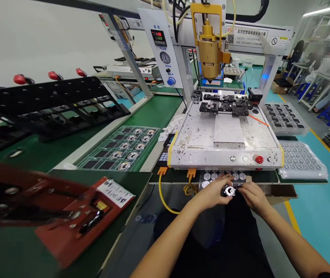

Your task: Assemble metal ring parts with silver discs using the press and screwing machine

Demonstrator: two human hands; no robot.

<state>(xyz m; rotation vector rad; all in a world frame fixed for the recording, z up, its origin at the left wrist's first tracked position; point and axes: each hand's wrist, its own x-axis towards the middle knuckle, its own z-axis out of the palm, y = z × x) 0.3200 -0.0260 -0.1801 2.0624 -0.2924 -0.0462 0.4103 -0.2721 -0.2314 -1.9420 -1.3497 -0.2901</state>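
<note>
Close to the front of the machine, my left hand [218,190] pinches a small round white part [229,191] with a black shape in its middle and a dark edge. To its right, my right hand [253,196] has its fingers pressed together at the part's right edge. A small dark bit shows at those fingertips, too little of it to name. Under and behind both hands lies a sheet of round white stickers [207,177], partly covered by the left hand.
A dispensing machine [193,154] with a gold head [209,58] stands ahead, black fixtures [225,105] on its bed. Left are a clear tray [88,157] of round parts and a red press [75,227]. Right are stacked trays [303,129] and bagged round pieces [300,160]. A person sits far right.
</note>
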